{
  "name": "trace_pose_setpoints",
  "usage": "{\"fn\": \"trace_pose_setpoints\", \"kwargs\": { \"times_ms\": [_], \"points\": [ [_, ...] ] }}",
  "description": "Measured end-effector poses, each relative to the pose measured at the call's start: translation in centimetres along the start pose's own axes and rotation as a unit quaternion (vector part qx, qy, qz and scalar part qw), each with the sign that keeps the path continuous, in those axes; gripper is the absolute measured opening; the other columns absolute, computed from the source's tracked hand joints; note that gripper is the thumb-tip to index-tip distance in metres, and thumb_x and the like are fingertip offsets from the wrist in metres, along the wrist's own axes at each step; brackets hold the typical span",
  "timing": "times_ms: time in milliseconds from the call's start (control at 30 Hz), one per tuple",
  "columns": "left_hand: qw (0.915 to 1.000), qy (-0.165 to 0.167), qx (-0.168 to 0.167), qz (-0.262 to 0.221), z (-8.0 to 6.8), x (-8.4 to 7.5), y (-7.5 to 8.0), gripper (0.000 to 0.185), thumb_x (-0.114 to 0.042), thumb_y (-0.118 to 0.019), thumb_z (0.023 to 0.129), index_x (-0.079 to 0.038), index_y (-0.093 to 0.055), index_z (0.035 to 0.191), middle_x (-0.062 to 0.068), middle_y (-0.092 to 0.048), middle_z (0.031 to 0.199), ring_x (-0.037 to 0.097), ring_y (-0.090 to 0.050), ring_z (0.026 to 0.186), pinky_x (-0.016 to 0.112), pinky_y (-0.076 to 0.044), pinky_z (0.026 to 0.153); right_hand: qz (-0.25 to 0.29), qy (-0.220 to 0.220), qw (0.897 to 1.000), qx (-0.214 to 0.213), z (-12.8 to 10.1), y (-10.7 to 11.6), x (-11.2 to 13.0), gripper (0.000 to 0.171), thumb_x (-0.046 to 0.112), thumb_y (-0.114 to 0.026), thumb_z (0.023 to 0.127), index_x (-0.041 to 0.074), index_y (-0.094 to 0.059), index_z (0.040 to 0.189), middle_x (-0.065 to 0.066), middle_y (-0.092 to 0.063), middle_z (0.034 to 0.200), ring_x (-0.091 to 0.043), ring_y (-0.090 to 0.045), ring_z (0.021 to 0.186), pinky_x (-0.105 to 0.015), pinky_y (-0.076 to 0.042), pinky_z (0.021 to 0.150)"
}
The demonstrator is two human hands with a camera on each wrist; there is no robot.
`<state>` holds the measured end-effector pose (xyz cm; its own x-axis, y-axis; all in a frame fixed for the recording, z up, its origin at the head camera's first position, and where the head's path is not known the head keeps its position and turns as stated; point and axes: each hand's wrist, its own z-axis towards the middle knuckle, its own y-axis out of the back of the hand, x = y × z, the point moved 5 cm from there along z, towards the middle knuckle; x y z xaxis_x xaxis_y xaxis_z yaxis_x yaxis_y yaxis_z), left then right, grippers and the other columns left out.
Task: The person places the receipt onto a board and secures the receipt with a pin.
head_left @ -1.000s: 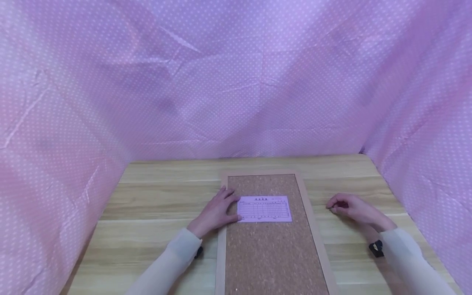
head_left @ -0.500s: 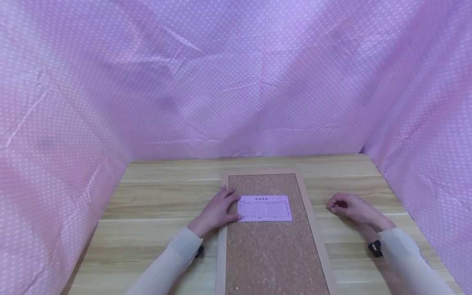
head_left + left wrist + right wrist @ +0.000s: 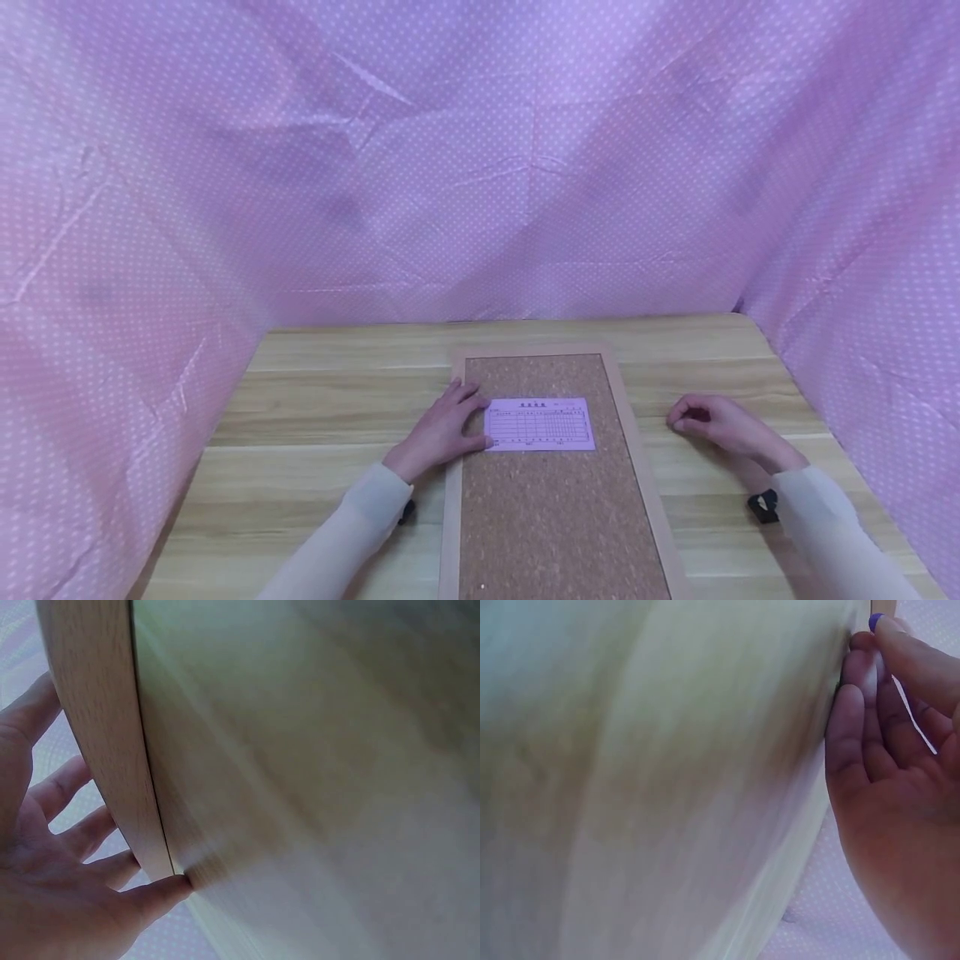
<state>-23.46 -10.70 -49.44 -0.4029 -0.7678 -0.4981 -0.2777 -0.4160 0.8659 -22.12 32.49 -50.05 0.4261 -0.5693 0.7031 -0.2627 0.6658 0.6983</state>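
A cork board [image 3: 555,517] with a pale wooden frame lies on the wooden table [image 3: 315,417]. A pink printed slip [image 3: 540,423] lies across the board's upper half. My left hand [image 3: 442,429] rests flat with straight fingers on the board's left frame, fingertips touching the slip's left edge. The left wrist view shows those fingers [image 3: 82,840] against the frame [image 3: 105,735]. My right hand [image 3: 712,423] rests curled on the table to the right of the board. In the right wrist view its fingertips pinch a small purple object [image 3: 875,621], mostly hidden.
Pink dotted cloth [image 3: 480,167] hangs around the table at the back and on both sides. The table's right edge [image 3: 780,358] runs close to my right hand. Bare wood shows to the left of the board and behind it.
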Motion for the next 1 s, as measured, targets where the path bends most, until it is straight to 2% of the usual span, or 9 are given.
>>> {"fn": "trace_pose_setpoints", "kwargs": {
  "times_ms": [100,233,333,433,700,800,1000],
  "points": [
    [1.0000,-0.004,-0.002,-0.001,0.0,0.0,0.0,0.060,-0.035,-0.083,0.088,-0.006,-0.064,0.137,0.020,-0.042,0.159,0.044,-0.022,0.154,0.059,-0.025,0.122,-0.008,-0.014,1.000,-0.011,-0.1,0.2,0.1,0.014,-0.001,-0.072,0.092,0.012,-0.075,0.097,0.000,-0.074,0.097,-0.006,-0.066,0.091,-0.013,-0.049,0.082],
    [1.0000,-0.001,-0.003,0.001,0.1,0.1,-0.1,0.060,-0.035,-0.082,0.089,-0.007,-0.064,0.138,0.018,-0.042,0.159,0.043,-0.022,0.154,0.058,-0.025,0.123,0.006,-0.037,0.999,-0.018,-0.2,0.5,0.1,0.012,0.000,-0.070,0.095,0.011,-0.074,0.098,-0.003,-0.073,0.098,-0.003,-0.060,0.083,-0.020,-0.050,0.068],
    [1.0000,-0.001,-0.005,0.003,0.1,0.1,-0.1,0.060,-0.035,-0.083,0.088,-0.007,-0.064,0.137,0.019,-0.042,0.159,0.044,-0.022,0.154,0.059,-0.025,0.122,0.014,-0.056,0.998,-0.018,-0.2,0.6,0.1,0.010,0.002,-0.069,0.096,0.010,-0.074,0.099,-0.003,-0.073,0.098,-0.003,-0.057,0.079,-0.024,-0.049,0.062],
    [1.0000,-0.002,-0.004,0.004,0.1,0.1,0.0,0.060,-0.035,-0.083,0.088,-0.006,-0.064,0.137,0.019,-0.042,0.159,0.044,-0.022,0.154,0.059,-0.025,0.122,0.010,-0.070,0.997,-0.024,-0.3,0.6,0.3,0.009,0.004,-0.069,0.096,0.011,-0.074,0.099,-0.001,-0.073,0.098,-0.003,-0.057,0.080,-0.023,-0.049,0.065],
    [1.0000,-0.006,-0.003,0.001,0.0,-0.1,0.1,0.060,-0.034,-0.083,0.088,-0.006,-0.064,0.137,0.020,-0.043,0.159,0.045,-0.023,0.153,0.059,-0.025,0.122,0.002,-0.073,0.996,-0.053,-0.7,0.9,1.4,0.010,0.004,-0.069,0.097,0.013,-0.074,0.099,-0.001,-0.074,0.100,-0.001,-0.063,0.089,-0.017,-0.050,0.077],
    [1.0000,-0.008,-0.002,0.002,0.0,-0.2,0.2,0.059,-0.034,-0.083,0.088,-0.006,-0.064,0.136,0.021,-0.042,0.158,0.045,-0.023,0.153,0.060,-0.025,0.122,0.007,-0.062,0.996,-0.064,-0.8,1.0,1.9,0.011,-0.001,-0.067,0.097,0.008,-0.073,0.101,-0.005,-0.074,0.099,0.000,-0.064,0.091,-0.013,-0.049,0.080],
    [1.0000,-0.005,0.004,0.000,-0.1,-0.3,0.4,0.058,-0.035,-0.082,0.089,-0.007,-0.064,0.137,0.020,-0.041,0.159,0.046,-0.022,0.153,0.061,-0.025,0.121,0.011,-0.027,0.995,-0.099,-0.8,1.1,3.0,0.015,-0.009,-0.067,0.094,0.002,-0.072,0.101,-0.008,-0.073,0.093,0.001,-0.065,0.087,-0.009,-0.048,0.078]
  ]
}}
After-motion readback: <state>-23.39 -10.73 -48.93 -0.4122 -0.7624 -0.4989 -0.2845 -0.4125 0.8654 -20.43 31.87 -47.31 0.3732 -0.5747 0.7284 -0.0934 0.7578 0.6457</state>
